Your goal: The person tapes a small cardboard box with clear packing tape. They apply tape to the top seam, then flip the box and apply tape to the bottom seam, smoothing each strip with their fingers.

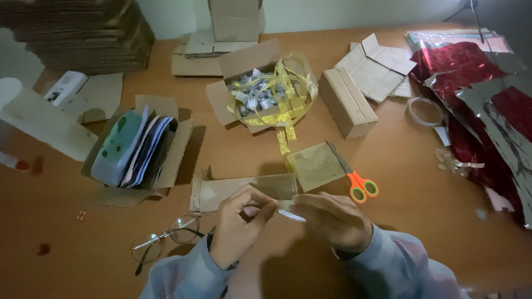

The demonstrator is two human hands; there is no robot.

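A small pale strip, possibly tape or a sticker, was pinched between both hands at the near middle of the surface. The left hand was curled, its grip narrowed on the left end of the strip; the right hand was closed on the other end. What the strip was made of could not be made out in the dim light.

Just beyond the hands a flattened brown cardboard piece was laid, with a small olive-coloured packet beside it and orange-handled scissors to the right. The step in hand was judged to be peeling or readying the strip; a steady pinch and careful lining up over the cardboard would be called for next.

A pair of glasses was seen near left. Further left, an open box of flat cards was placed. At the far middle, an open box of silver-wrapped items was draped with gold ribbon. A closed brown box and a roll of clear tape were set to the right, with red and silver foil cut off at the right edge. A stack of cardboard was cut off far left. The fingertips were partly hidden by each other.
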